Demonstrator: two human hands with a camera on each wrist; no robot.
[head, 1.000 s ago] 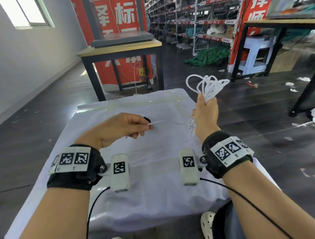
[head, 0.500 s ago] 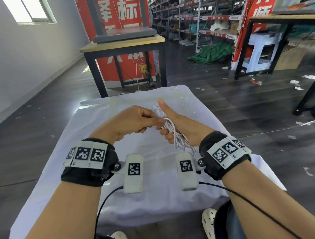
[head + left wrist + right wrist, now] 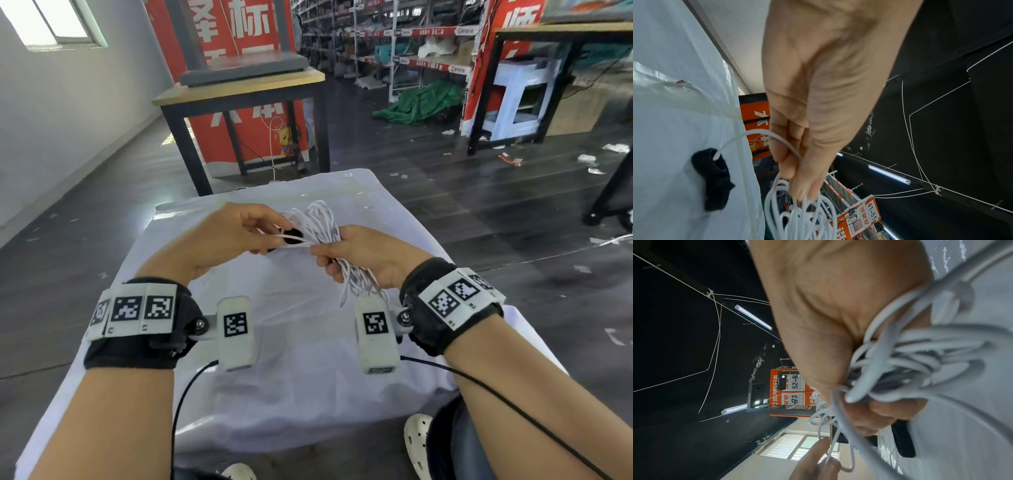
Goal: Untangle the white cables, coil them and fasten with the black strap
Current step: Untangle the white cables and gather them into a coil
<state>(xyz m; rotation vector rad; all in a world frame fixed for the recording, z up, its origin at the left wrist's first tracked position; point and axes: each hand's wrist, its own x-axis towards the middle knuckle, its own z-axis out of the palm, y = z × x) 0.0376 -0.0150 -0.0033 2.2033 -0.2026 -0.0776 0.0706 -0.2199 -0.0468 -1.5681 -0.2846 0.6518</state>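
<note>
Coiled bundle held over the table, strap not yet on
Left hand [image 3: 219, 240] pinches a loose cable end threaded through the black strap [image 3: 293, 237]; right hand [image 3: 363, 255] clenches the white cables [image 3: 320, 222]. A slack fist could let loops spring apart

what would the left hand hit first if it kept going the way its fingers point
Most likely the white cable bundle held in the right hand: the left hand points right at it, fingertips already pinching a strand. The black strap sits close by; depth is unclear.

black wristbands [image 3: 137, 346] | checkered marker tags [image 3: 455, 296] | white camera pods [image 3: 236, 330] | black leads [image 3: 513, 404]
</note>
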